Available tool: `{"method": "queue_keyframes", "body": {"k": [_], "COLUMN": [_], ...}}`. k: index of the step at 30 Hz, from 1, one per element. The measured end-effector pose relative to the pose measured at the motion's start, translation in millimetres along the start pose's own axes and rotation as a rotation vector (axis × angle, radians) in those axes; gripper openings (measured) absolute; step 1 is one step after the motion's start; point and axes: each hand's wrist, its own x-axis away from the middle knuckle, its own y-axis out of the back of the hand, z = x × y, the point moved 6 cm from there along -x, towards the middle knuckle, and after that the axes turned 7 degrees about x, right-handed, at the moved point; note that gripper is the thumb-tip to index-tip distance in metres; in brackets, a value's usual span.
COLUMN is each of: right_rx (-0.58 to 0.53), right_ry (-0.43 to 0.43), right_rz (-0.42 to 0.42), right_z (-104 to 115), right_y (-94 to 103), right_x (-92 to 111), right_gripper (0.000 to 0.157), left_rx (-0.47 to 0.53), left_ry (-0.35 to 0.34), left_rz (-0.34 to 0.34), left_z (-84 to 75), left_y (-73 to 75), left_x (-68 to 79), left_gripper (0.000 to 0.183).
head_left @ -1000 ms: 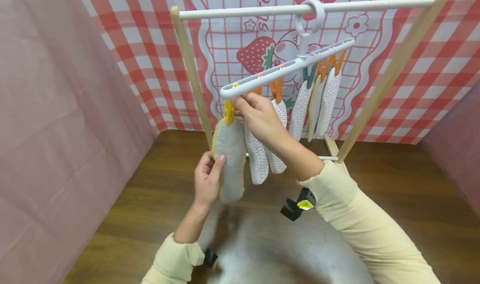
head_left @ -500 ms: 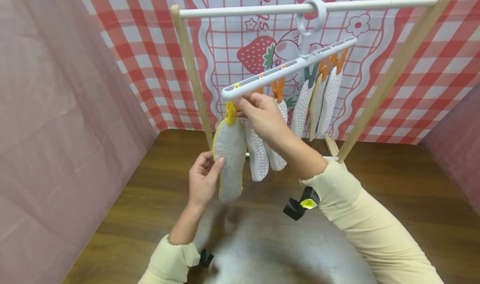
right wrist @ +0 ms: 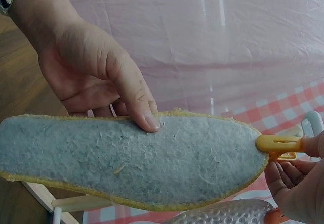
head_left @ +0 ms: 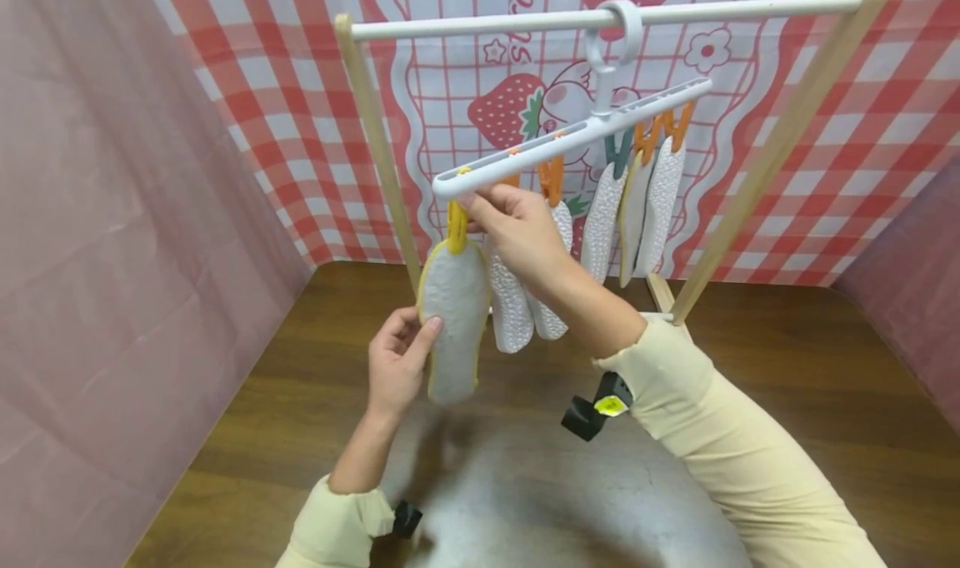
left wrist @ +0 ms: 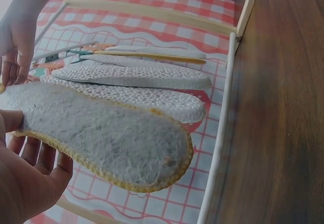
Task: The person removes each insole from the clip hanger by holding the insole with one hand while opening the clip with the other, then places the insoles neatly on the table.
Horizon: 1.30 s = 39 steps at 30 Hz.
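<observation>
A grey fuzzy insole [head_left: 456, 322] with a yellow stitched edge hangs upright from a yellow clothespin [head_left: 457, 228] at the near left end of a white clip hanger [head_left: 517, 160]. My left hand [head_left: 397, 364] pinches the insole's left edge at mid-length, thumb on the grey face, as the right wrist view also shows. With thumb and fingers, my right hand [head_left: 528, 236] holds the upper part of the clothespin [right wrist: 279, 143], just under the hanger bar. The clothespin's lower end sits on the top of the insole [right wrist: 152, 158].
More insoles hang along the bar: textured white ones [head_left: 512, 311] close behind my right hand, others [head_left: 660, 206] farther right, on orange clothespins [head_left: 552, 181] and a green one [head_left: 618, 153]. The hanger hooks over a white rod [head_left: 480, 25] between wooden posts [head_left: 783, 147]. A checked cloth [head_left: 247, 93] hangs behind.
My left hand, still on the insole, has drifted a little left. The insole's lower end has shifted slightly left too. My right hand stays on the clothespin.
</observation>
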Motion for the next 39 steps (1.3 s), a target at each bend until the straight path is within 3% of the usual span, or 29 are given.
{"method": "queue_keyframes", "body": {"k": [7, 21, 29, 39], "right_rx": [-0.011, 0.050, 0.013, 0.016], "right_ry": [0.012, -0.003, -0.011, -0.057], "right_rz": [-0.010, 0.010, 0.019, 0.040], "right_z": [1.5, -0.4, -1.3, -5.3], "right_y": [-0.8, -0.9, -2.1, -2.7], "right_x": [-0.6, -1.9, -3.5, -4.8], "right_gripper": [0.028, 0.029, 0.032, 0.035], "left_rx": [0.014, 0.022, 0.011, -0.007], "left_ry": [-0.023, 0.018, 0.037, 0.081], "left_rz": [0.022, 0.024, 0.026, 0.011], "left_z": [-0.4, 5.9, 8.5, 9.8], "left_y": [0.7, 3.4, 2.6, 6.3], "left_x": [2.5, 6.6, 8.4, 10.8], "left_gripper": [0.018, 0.012, 0.005, 0.012]}}
